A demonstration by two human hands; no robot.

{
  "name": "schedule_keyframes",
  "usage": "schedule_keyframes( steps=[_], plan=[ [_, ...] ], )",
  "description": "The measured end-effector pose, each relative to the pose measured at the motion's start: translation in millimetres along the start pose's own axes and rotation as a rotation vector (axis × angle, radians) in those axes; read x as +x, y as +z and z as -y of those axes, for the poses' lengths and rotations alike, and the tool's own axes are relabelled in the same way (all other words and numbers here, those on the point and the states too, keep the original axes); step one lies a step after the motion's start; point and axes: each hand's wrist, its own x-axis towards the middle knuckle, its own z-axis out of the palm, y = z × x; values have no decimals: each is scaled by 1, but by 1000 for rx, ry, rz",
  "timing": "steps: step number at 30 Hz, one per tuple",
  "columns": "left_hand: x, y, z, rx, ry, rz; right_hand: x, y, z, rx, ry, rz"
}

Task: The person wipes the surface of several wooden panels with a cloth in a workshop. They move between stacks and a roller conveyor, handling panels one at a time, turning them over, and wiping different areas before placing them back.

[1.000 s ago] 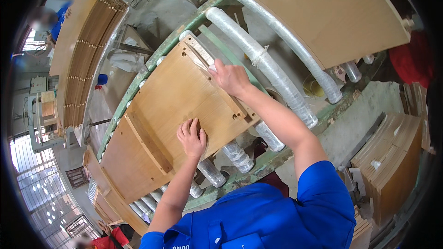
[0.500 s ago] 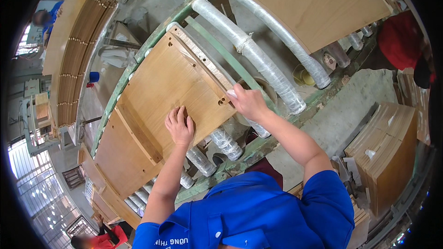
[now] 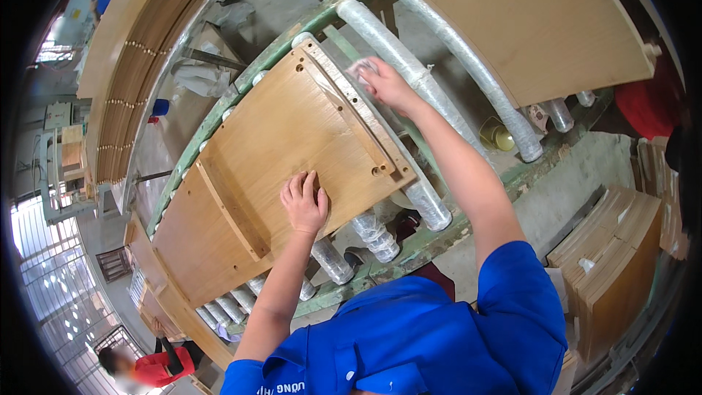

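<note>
A brown wooden panel [image 3: 248,146] lies across the plastic-wrapped rollers of a conveyor. Its far end carries a wooden strip [image 3: 344,106] with drilled holes along it, and a second wooden batten [image 3: 230,208] crosses it further left. My left hand [image 3: 304,205] rests flat on the panel near its front edge, fingers stretched out. Beyond the strip, just off the panel's edge, my right hand [image 3: 387,85] is raised with its fingers closed round a whitish crumpled wad [image 3: 363,68]. Whether the wad is cloth or paper I cannot make out.
Green rails [image 3: 274,66] edge the conveyor, with wrapped rollers [image 3: 395,44] between them. Another wooden panel [image 3: 526,22] lies at the upper right. Stacked boards stand at the left [image 3: 142,95] and right [image 3: 607,263]. A person in red [image 3: 157,367] is at the lower left.
My right hand has moved from the strip's near end, up and away along the panel's far edge, carrying the wad. My left hand stays flat on the panel; the whole view has shifted slightly.
</note>
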Motion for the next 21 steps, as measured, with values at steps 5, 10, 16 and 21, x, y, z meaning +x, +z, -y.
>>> schedule_keyframes(
  steps=[5, 10, 16, 21],
  plan=[
    [2, -1, 1, -18, -14, 45, 79, 31, 6, -523, -305, -233],
    [4, -3, 2, -53, -30, 43, 108, 46, 30, -837, -177, -215],
    [5, -3, 3, -86, -35, 40, 123, 50, 30, -1008, -135, -182],
    [4, -3, 4, -107, -43, 30, 128, 57, 30, -1077, -145, -194]
  ],
)
